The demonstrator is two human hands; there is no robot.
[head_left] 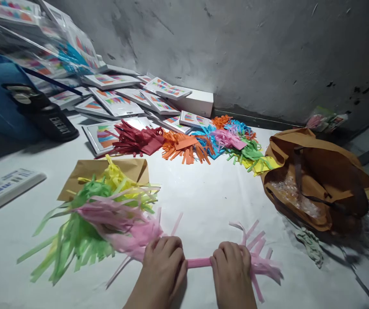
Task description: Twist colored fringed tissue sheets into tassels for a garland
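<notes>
My left hand and my right hand are both closed on a pink fringed paper tassel near the front edge of the white table. Its rolled middle stretches between my hands, and pink strips fan out past each fist. Just left of my left hand lies a heap of finished tassels in pink, green and yellow, resting partly on a brown envelope.
A row of red, orange, blue, pink, green and yellow fringed papers lies further back. Behind it are stacked white packets with coloured prints and a white box. A brown bag sits at right, a black bottle at left.
</notes>
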